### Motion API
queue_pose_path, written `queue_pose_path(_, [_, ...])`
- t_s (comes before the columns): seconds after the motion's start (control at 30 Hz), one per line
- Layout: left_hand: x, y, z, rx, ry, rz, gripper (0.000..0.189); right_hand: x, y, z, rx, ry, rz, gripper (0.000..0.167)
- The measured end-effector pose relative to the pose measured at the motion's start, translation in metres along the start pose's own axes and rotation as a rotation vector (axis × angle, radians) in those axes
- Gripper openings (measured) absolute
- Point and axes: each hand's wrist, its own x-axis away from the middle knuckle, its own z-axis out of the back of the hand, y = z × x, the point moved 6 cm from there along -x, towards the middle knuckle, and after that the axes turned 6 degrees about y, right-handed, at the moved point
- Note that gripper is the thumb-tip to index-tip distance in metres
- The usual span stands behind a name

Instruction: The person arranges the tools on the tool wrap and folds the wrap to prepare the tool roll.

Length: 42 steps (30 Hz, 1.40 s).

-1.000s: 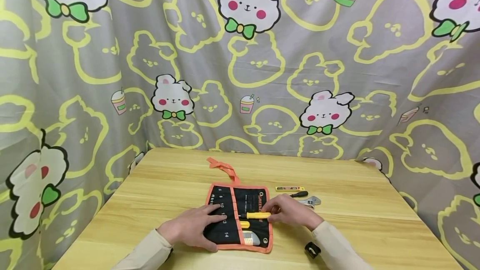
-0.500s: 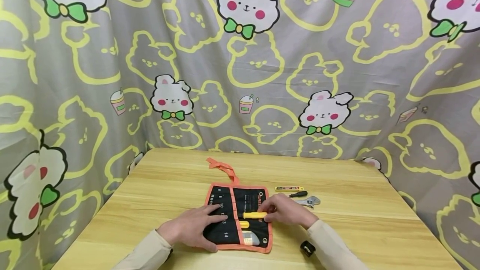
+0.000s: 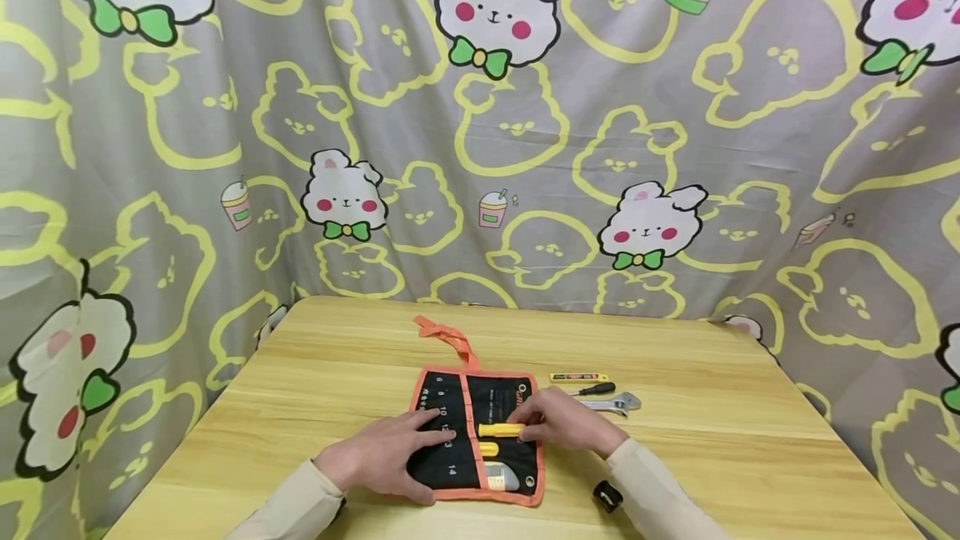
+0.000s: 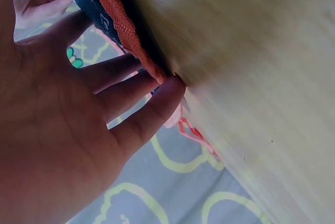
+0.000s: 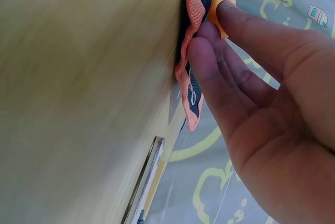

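Observation:
A black tool roll with orange edging (image 3: 510,394) lies unfolded on the wooden table. My left hand (image 3: 386,450) rests on its numbered pocket side, fingers spread; in the left wrist view its fingertips (image 4: 170,85) touch the orange edge. With thumb and fingers, my right hand (image 3: 566,422) pinches the end of a yellow-handled screwdriver (image 3: 497,430). The shaft is hidden in a pocket, and the handle lies across the roll, pointing right. Below it, another yellow handle (image 3: 489,449) and a grey-and-yellow utility knife (image 3: 502,476) sit in neighbouring pockets.
Right of the roll lie an adjustable wrench (image 3: 624,403), a black-handled screwdriver (image 3: 597,388) and a flat yellow case (image 3: 577,377). An orange tie strap (image 3: 450,338) trails from the roll's far edge. A patterned curtain (image 3: 420,107) surrounds the wooden table (image 3: 337,357).
My right hand has moved left, sliding the yellow-handled screwdriver deeper into its pocket; its shaft, visible before, is now hidden. My left hand has stayed in place.

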Motion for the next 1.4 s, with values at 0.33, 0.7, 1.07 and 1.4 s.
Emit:
queue_pose_path(0.33, [0.001,-0.016,0.010,0.091,0.003,0.008,0.094,0.007,0.008,0.005,-0.003,0.043,-0.079,0.019])
queue_pose_path(0.7, [0.006,-0.032,0.019,0.037,0.008,0.081,0.108,0.005,0.003,0.006,0.011,0.042,-0.055,0.008])
queue_pose_path(1.07, [0.005,-0.033,0.015,0.030,0.017,0.117,0.110,0.000,0.003,0.002,0.042,0.046,-0.050,0.011])
queue_pose_path(1.4, [0.005,-0.033,0.014,0.052,0.014,0.143,0.111,-0.008,0.000,-0.003,0.067,0.041,-0.040,0.012])
